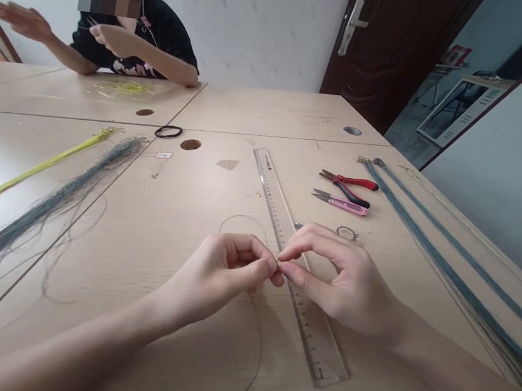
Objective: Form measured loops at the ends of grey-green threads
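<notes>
Thread [261,351] hangs in a loose curve just left of the ruler [280,214], its near tail lying on the table [140,224] and its other part gripped above the ruler's middle. The left hand [226,268], beside the ruler, pinches it between thumb and forefinger; the right hand [350,286], over the ruler, closes thumb and forefinger on the same spot. Whether a tiny fitting sits there too, I cannot tell. Such fingertip holds, almost touching, probably suit something so fine, since a fuller grip would hide it.

Pliers [339,180] and pink snips [344,204] lie together right of the ruler, most likely so that the right hand can reach them easily. Further right of it, blue-green strands [431,263] stretch in long bundles, presumably laid out straight against tangling. Well left of the ruler lie a yellow bundle [31,173] and a frayed grey-blue bundle [68,188], apart from each other, perhaps to keep the colours separate.

Beyond the ruler's far end, to its left, a co-worker [171,34] sits behind loose yellow strands [135,88].
</notes>
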The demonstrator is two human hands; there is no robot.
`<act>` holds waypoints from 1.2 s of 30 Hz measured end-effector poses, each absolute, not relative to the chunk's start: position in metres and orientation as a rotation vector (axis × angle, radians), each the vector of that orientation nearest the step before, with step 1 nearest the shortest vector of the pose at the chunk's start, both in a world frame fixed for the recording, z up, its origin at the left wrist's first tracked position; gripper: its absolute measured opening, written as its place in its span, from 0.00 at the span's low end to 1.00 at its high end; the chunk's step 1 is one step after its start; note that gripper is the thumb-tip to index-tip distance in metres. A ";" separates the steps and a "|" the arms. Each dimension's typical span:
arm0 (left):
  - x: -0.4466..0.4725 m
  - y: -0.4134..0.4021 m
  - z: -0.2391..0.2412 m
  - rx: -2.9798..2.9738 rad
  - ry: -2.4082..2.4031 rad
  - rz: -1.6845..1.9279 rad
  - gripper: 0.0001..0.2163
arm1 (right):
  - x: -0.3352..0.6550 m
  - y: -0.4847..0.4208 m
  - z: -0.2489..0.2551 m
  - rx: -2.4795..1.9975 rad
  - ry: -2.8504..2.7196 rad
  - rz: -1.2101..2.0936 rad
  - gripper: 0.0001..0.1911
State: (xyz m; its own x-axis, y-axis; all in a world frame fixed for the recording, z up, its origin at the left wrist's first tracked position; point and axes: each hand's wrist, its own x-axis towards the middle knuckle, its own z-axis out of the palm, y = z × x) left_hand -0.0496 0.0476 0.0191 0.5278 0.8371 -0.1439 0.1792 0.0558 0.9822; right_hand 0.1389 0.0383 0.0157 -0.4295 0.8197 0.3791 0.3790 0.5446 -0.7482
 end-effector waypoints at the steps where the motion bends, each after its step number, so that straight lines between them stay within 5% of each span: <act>1: -0.050 0.048 0.019 1.462 0.925 0.624 0.08 | 0.139 0.038 0.016 -0.969 -2.028 0.755 0.02; 36: -0.049 0.049 0.021 1.482 0.902 0.547 0.06 | 0.142 0.040 0.012 -0.714 -2.206 0.215 0.03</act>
State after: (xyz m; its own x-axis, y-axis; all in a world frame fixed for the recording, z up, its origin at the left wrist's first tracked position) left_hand -0.0488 0.0490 0.0213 0.5808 0.7949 -0.1755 0.2116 0.0608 0.9755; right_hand 0.1422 0.0404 0.0122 -0.5290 0.5572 0.6401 0.4233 0.8270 -0.3700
